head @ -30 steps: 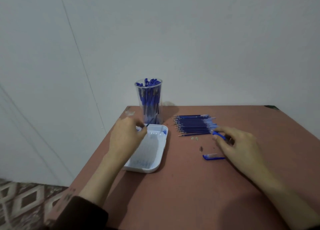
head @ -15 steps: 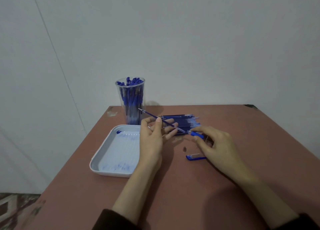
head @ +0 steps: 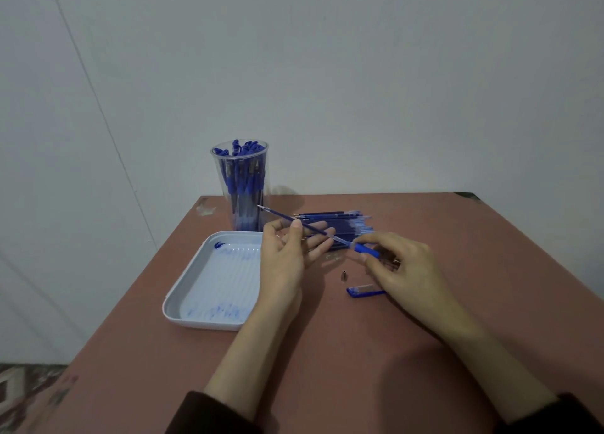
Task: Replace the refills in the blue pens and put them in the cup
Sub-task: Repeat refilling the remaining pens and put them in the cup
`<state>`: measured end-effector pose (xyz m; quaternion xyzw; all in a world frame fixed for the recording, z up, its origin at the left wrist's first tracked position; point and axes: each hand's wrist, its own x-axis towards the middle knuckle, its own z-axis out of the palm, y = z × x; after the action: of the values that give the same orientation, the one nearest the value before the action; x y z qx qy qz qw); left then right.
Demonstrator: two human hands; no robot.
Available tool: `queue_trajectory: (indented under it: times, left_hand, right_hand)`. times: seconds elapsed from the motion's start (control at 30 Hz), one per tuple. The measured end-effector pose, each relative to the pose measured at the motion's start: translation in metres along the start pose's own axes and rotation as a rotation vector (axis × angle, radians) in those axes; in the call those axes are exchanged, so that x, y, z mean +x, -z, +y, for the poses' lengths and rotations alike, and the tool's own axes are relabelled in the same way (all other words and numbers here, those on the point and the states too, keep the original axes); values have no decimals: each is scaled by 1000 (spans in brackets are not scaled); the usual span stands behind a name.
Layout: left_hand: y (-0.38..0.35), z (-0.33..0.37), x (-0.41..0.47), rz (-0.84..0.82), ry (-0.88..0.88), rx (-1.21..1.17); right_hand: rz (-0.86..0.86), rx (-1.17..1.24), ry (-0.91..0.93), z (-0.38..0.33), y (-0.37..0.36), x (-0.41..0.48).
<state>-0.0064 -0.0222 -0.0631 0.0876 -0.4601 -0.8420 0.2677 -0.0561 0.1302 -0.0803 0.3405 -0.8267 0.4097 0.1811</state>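
Your left hand hid the right rim of the white tray, and the back end of the refill sat unseen in the pen barrel under your right hand.

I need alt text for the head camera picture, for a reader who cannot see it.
Over a reddish table, the left hand pinches a blue refill that sticks out of the pen barrel held by the right hand. Nearby are a clear cup full of blue pens, a white tray and a pile of refills.

Plain room: bare wall, reddish table.
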Motion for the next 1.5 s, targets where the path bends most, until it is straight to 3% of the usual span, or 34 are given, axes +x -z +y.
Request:
queue_trajectory:
  times: [0.1, 0.23, 0.37, 0.43, 0.7, 0.8, 0.9, 0.97, 1.07, 1.5]
  left_hand:
    - [-2, -2, -2, -59, 31, 13]
    - [1, -11, -4, -187, 44, 238]
    - [11, -12, -1, -255, -222, 892]
    - [13, -8, -3, -287, -257, 1074]
    - [13, -3, -8, -457, -218, 1337]
    - [12, -7, -5, -375, -225, 1223]
    - [13, -5, -1, -200, -81, 749]
    - [11, -2, -3, -175, 33, 458]
    - [10, -1, -2, -171, 102, 240]
    - [9, -3, -1, -167, 70, 208]
  right_hand:
    - [1, -8, 1, -1, 0, 0]
    - [43, 95, -67, -2, -2, 1]
    - [133, 302, -185, -1, 1, 5]
    - [150, 421, -230, -1, 4, 6]
    - [136, 538, -264, -3, 8, 7]
    - [151, 413, -239, -1, 6, 5]
    - [143, 196, -157, 0, 5, 4]
    - [116, 86, -112, -2, 3, 3]
    - [92, 40, -81, -3, 2, 2]
    - [111, -34, -6, -6, 3, 0]
